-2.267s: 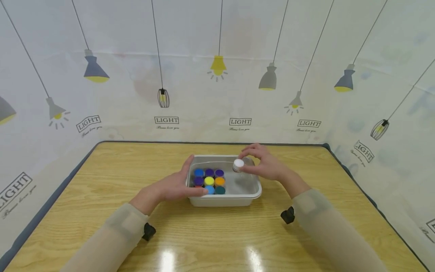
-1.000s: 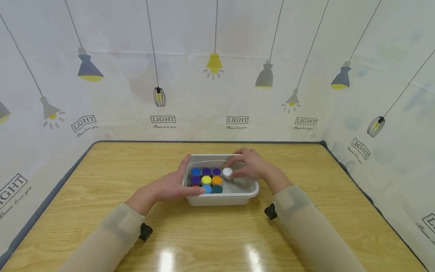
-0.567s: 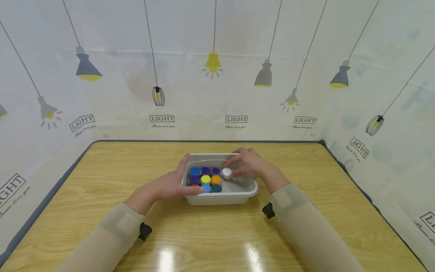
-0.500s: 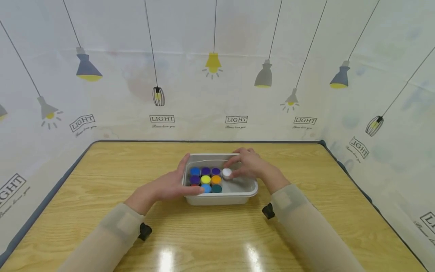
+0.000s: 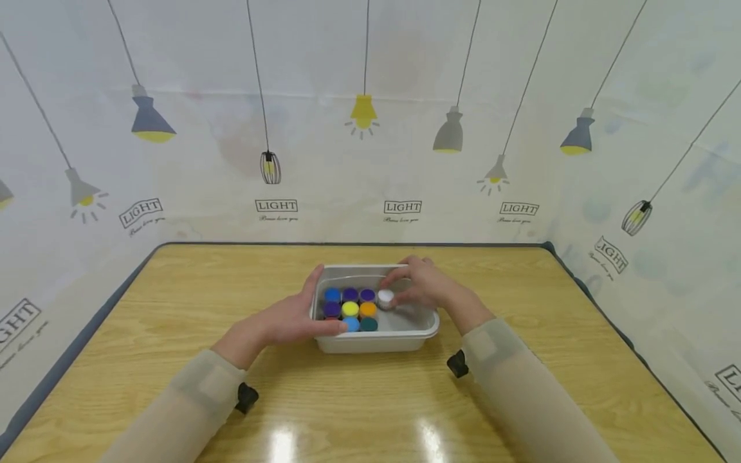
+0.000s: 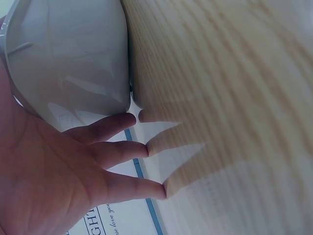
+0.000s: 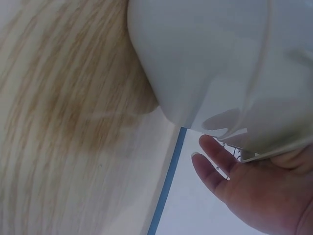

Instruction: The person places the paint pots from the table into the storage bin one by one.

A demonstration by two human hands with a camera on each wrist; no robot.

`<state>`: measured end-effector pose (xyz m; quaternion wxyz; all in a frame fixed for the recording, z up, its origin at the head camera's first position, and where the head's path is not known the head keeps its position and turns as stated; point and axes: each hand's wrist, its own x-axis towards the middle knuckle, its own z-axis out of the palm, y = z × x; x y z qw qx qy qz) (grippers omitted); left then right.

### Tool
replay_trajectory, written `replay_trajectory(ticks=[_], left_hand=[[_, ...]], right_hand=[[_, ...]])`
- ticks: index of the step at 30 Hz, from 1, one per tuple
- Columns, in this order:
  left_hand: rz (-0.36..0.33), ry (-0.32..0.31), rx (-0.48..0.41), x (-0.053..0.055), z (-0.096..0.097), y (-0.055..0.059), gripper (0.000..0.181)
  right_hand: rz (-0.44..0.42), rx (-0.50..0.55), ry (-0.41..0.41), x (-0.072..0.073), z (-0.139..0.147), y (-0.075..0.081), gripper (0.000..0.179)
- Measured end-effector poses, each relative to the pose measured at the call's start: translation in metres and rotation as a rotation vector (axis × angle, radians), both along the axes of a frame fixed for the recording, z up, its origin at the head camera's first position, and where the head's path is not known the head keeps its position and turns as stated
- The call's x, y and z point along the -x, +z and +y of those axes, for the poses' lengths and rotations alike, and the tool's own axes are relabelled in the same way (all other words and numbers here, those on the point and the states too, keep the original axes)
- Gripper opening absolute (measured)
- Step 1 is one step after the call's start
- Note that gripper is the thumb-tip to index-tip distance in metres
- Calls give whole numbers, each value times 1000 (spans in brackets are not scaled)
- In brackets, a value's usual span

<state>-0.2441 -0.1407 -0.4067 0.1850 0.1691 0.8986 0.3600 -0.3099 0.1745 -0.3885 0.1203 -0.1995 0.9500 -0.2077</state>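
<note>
A white plastic tub stands on the wooden table. Inside its left part, small pots with coloured lids stand packed in rows, among them a yellow-lidded pot and an orange-lidded pot. My right hand reaches over the tub's back right and pinches a white-lidded pot beside the back row's purple-lidded pot. My left hand rests against the tub's left end, its thumb lying over the front rim. In the left wrist view, straight, spread fingers meet the tabletop. The tub's wall hides the right fingertips in the right wrist view.
The wooden table reaches back to a cloth backdrop printed with lamps. Bare tub floor shows to the right of the pots. A dark edge runs along the table's back.
My right hand has brought the white-lidded pot left and down into the tub, beside the back row. It has barely moved over the last half second. My left hand stays at the tub's left end.
</note>
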Motion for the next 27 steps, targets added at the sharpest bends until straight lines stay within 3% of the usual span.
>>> replay_trajectory(ticks=[4, 9, 16, 27], left_hand=[[-13, 1, -14, 0, -1, 1, 138], [-21, 3, -10, 0, 0, 1, 138], [-20, 8, -1, 0, 1, 1, 138], [-18, 14, 9, 0, 2, 0, 137]], right_hand=[[24, -5, 19, 0, -1, 1, 35], [-7, 17, -16, -1, -2, 1, 36], [-20, 28, -49, -2, -3, 0, 18], [-6, 14, -61, -1, -3, -2, 16]])
